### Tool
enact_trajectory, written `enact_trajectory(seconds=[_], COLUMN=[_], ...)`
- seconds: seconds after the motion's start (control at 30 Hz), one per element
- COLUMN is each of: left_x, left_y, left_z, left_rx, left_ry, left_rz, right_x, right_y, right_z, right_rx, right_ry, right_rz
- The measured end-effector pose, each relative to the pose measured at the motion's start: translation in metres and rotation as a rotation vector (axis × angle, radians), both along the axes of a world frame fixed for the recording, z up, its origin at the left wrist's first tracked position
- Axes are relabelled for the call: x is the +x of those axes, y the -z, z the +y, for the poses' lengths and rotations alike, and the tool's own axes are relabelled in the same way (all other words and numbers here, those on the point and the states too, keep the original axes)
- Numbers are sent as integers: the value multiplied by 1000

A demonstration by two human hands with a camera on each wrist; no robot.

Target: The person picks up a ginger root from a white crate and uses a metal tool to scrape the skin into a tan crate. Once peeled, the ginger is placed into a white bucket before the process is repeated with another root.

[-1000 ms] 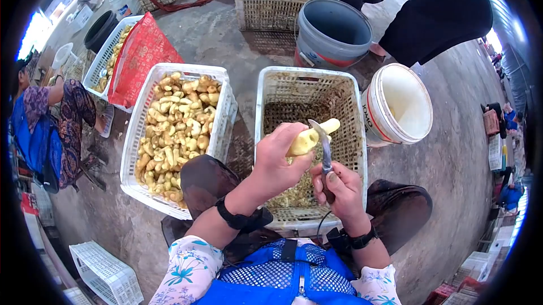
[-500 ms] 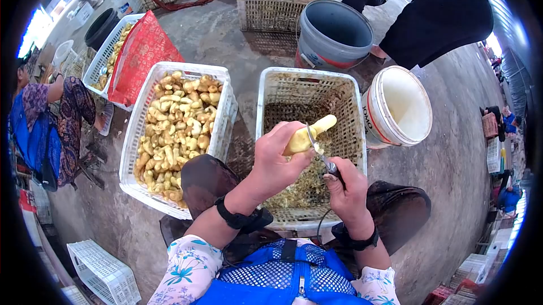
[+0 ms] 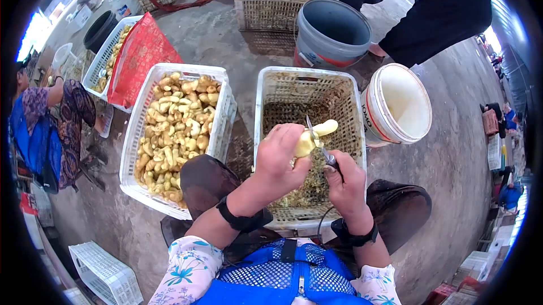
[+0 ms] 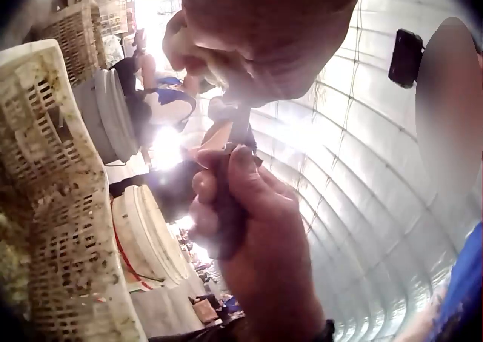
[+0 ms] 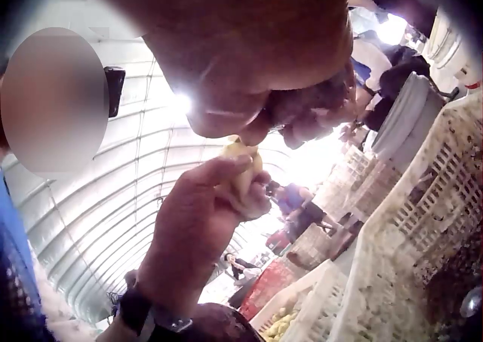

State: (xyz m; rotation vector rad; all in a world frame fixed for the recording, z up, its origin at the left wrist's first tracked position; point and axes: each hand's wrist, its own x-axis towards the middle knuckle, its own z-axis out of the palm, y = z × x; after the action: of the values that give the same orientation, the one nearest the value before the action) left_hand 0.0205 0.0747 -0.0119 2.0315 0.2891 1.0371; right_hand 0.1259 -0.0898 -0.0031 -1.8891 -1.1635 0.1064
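Observation:
My left hand [image 3: 280,155] grips a pale yellow, peeled-looking piece of ginger root [image 3: 325,128], one knob sticking out to the right. My right hand [image 3: 348,186] holds a small knife [image 3: 329,159] by its dark handle. The blade lies across the ginger near the left fingertips. Both hands are over a dirty white crate [image 3: 363,158] with peelings [image 3: 302,194] in its bottom. In the right wrist view the left hand pinches the ginger [image 5: 245,177]; in the left wrist view the right thumb lies along the knife handle [image 4: 226,187].
At the left stands a white crate [image 3: 231,115] full of ginger pieces, with a red bag [image 3: 138,61] behind it. A white bucket [image 3: 376,107] and a grey bucket [image 3: 317,50] stand right of and behind the middle crate. Other people sit around.
The knife has gone from nearly upright to tilted leftward, its blade across the ginger. My right hand has shifted slightly right and up. The left hand keeps its hold.

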Motion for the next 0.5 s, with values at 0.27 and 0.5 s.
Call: enact_trajectory(seconds=[0.27, 0.5], left_x=[-8, -7], left_y=[-7, -3], left_z=[5, 8], left_rx=[-566, -533], left_ry=[193, 166], left_rz=[114, 42], right_x=[-17, -14], right_y=[0, -12], right_z=[-6, -13], right_rx=[63, 131], right_ry=[-62, -64], right_rz=[759, 615])
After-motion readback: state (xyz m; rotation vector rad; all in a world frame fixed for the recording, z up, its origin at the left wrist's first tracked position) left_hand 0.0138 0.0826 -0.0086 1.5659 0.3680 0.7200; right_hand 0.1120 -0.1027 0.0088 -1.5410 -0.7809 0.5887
